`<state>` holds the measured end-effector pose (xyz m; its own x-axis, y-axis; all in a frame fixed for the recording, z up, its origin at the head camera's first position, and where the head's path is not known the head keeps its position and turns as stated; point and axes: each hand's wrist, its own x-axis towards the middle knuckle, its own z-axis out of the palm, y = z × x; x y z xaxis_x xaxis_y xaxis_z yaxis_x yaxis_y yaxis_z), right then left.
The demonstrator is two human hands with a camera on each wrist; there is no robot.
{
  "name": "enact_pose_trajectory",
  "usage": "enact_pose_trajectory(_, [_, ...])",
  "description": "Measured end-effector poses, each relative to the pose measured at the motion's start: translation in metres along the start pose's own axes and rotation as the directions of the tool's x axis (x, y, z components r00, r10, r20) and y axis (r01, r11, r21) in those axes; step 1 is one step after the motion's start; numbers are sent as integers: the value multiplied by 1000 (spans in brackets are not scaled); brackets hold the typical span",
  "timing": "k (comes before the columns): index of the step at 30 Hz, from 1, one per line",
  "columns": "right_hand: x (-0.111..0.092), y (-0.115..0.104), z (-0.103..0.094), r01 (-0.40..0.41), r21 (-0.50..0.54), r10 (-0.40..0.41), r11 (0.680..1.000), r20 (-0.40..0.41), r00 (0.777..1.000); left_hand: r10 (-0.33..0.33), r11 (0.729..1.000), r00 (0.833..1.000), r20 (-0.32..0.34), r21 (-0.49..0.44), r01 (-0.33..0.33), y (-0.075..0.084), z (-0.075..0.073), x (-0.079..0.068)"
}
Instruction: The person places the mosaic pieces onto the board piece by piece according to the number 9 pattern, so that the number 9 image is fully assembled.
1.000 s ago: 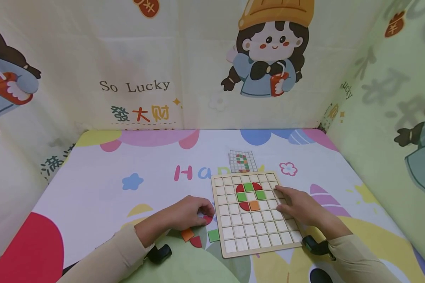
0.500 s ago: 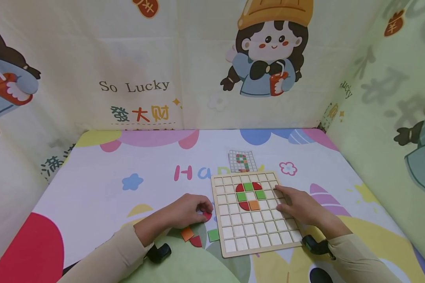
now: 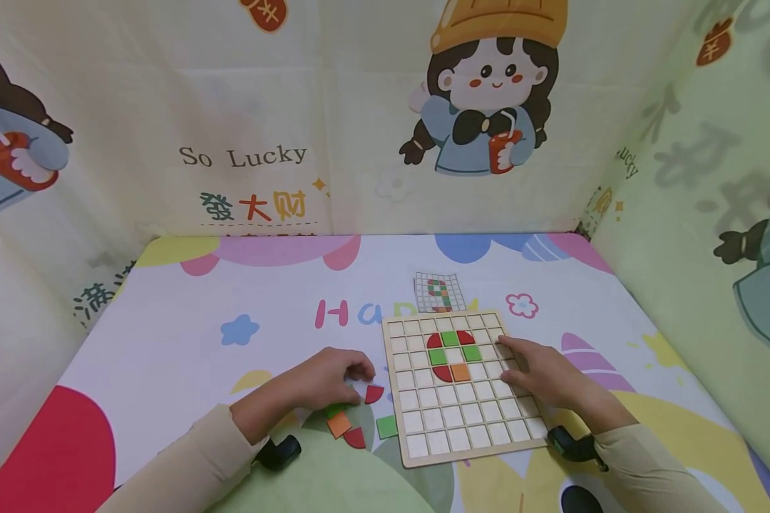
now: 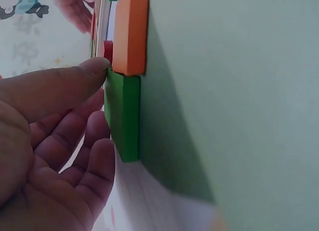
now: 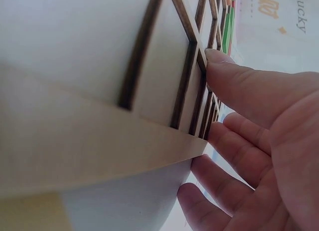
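Left hand point(image 3: 324, 377): seemingly grasping nothing, fingers loosely bent, thumb apart from index; whether the thumb touches the tile beside it cannot be told.
Right hand point(image 3: 542, 370): unclenched; thumb on the grid, fingers along the edge.
Board point(image 3: 470, 415): between the hands; wooden-looking, probably stiff and light; best steadied by its rim.
Green tile point(image 4: 122, 116): just beside the left thumb; likely rigid, light, a little slippery; take by opposite edges.
Orange tile point(image 3: 339, 425): against the green tile, below the left hand; same handling.
Red quarter-rounds point(image 3: 374, 393): one just past the left fingertips, one below that hand; pinch across curve and corner.
Second green tile point(image 3: 388, 427): between left hand and board.
Card point(image 3: 439, 293): beyond both hands; thin, probably bendable; printed 9-like figure.
Backdrop lettering point(image 3: 243, 157): "So Lucky", 發大财 beneath, ahead of left hand.
Tablecloth lettering point(image 3: 331, 313): "Ha", remainder partly covered.
Brands: none legible.
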<state>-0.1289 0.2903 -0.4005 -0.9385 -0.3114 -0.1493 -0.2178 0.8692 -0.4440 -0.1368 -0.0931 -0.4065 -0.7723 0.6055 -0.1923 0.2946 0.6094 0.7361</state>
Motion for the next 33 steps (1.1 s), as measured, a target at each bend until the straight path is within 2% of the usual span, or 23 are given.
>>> enact_pose_trajectory(11, [0, 1, 1, -9, 5, 9, 1000, 2, 1000, -48, 999, 998, -29, 5, 48, 0, 0, 1])
enact_pose_trajectory(19, [0, 0, 1, -12, 1, 12, 1000, 2, 1000, -40, 999, 996, -74, 14, 41, 0, 0, 1])
enact_pose_trajectory(26, [0, 1, 2, -6, -4, 6, 1000, -2, 1000, -101, 995, 990, -100, 15, 103, -1, -4, -1])
enact_pose_trajectory(33, [0, 2, 2, -5, 1, 5, 1000, -9, 1000, -120, 992, 987, -104, 27, 123, -2, -7, -2])
